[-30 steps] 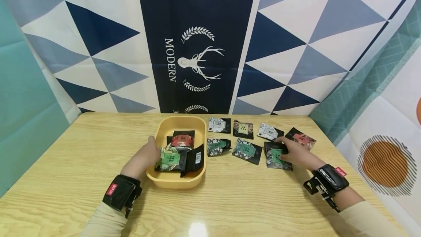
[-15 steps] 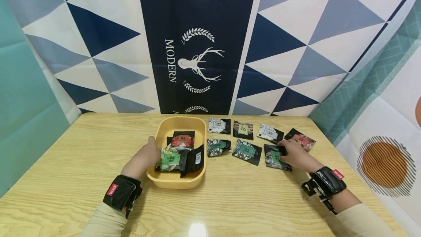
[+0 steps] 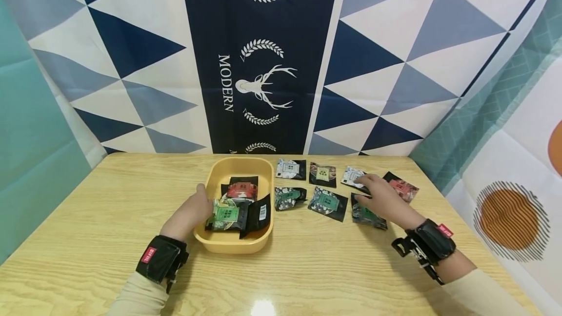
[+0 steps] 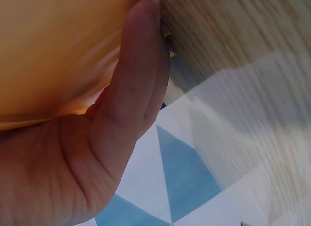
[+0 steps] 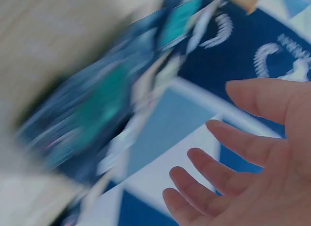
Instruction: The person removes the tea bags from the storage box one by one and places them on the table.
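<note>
My left hand [image 3: 190, 212] holds the left wall of a yellow plastic basin [image 3: 232, 246]. In the left wrist view its fingers [image 4: 133, 85] lie along the outside of the wall, while the thumb is hidden there. Inside the basin are several flat sachets, among them a red-labelled sachet [image 3: 243, 189] and a bright-green-labelled sachet [image 3: 226, 215]. My right hand [image 3: 388, 202] hovers over a green-labelled sachet [image 3: 368, 217] lying on the table, partly covering it. In the right wrist view its fingers [image 5: 248, 143] are spread, holding nothing.
Right of the basin, several sachets lie in two rough rows on the wooden table [image 3: 298, 272]. A red-labelled sachet [image 3: 400, 187] is at the far right, with a white-labelled sachet [image 3: 354, 177] behind my right fingers. A patterned cloth [image 3: 263, 62] stands behind the table.
My right hand has let go of the green-labelled sachet and lifted slightly up and to the left. The sachet stays on the table. My left hand and the basin have not moved.
</note>
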`<action>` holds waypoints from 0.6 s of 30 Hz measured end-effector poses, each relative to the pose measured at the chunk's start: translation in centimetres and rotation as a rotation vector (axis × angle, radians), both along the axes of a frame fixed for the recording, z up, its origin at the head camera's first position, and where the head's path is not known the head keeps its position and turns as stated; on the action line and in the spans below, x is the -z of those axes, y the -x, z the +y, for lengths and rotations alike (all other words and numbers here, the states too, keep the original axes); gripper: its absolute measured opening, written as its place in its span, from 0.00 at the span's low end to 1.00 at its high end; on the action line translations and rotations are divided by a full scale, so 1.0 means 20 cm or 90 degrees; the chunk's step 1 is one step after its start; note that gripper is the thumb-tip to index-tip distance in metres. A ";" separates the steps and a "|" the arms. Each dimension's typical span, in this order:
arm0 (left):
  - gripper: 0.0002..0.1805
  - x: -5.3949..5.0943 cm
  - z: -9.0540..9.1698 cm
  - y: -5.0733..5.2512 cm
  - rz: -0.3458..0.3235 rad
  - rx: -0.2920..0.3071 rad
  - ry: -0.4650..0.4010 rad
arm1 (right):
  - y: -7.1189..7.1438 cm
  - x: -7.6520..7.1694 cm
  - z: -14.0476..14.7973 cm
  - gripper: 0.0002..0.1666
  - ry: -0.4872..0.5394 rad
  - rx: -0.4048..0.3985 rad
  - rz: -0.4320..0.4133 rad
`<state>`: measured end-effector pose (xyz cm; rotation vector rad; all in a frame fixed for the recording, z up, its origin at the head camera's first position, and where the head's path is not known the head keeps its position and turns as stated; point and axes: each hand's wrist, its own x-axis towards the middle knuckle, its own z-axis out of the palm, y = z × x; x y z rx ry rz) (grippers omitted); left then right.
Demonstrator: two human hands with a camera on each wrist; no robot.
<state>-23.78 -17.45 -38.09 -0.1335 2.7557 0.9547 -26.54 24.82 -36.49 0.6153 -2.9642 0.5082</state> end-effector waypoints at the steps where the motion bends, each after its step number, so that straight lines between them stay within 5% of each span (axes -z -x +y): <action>1: 0.27 0.00 0.00 0.00 0.001 0.000 -0.001 | -0.01 -0.02 -0.05 0.25 0.009 -0.013 0.007; 12: 0.31 0.00 0.00 0.00 -0.015 0.000 0.002 | -0.08 -0.10 -0.58 0.22 0.032 -0.214 0.081; 18: 0.31 -0.01 0.00 -0.01 -0.009 -0.004 -0.008 | -0.08 -0.07 -0.79 0.26 -0.041 -0.290 0.040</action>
